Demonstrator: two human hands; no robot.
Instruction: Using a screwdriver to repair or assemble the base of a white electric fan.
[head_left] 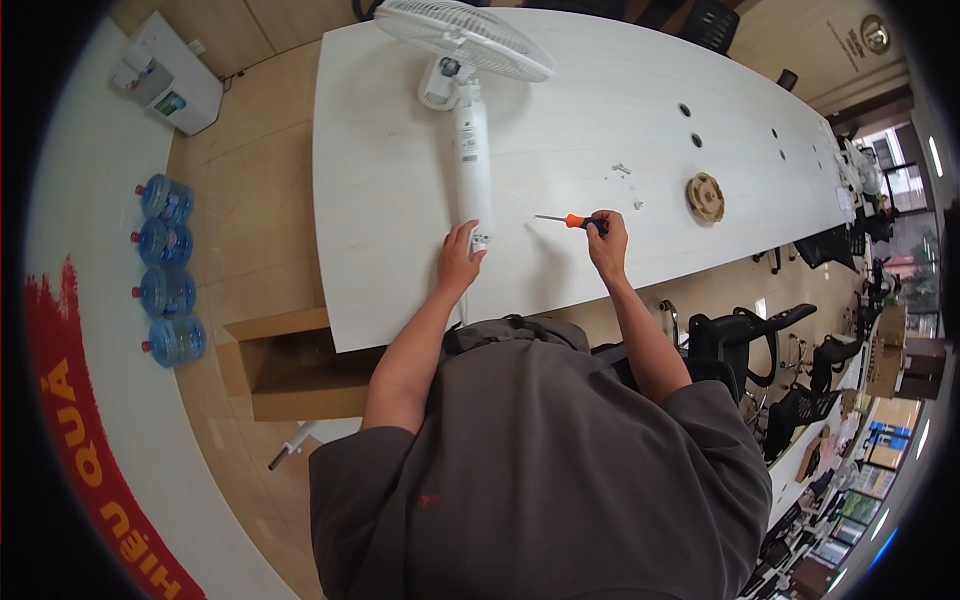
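Note:
A white fan (470, 150) lies on the white table (390, 250), its caged head at the far side and its tube pointing toward me. My left hand (459, 255) grips the near end of that tube, next to a small fitting. In my right hand (610, 245) is a screwdriver (577, 221) with an orange and dark handle, its metal shaft pointing left toward the tube, short of touching it. Small metal pieces (621, 169) lie to the right, near a brown round part (705, 197).
An open cardboard box (240, 370) sits on the floor at lower left, near some white and metal tubing (292, 446). Several blue water bottles (163, 290) line the left wall, below a white dispenser (180, 90). Black office chairs (740, 340) stand along the table's right side, with cluttered desks beyond.

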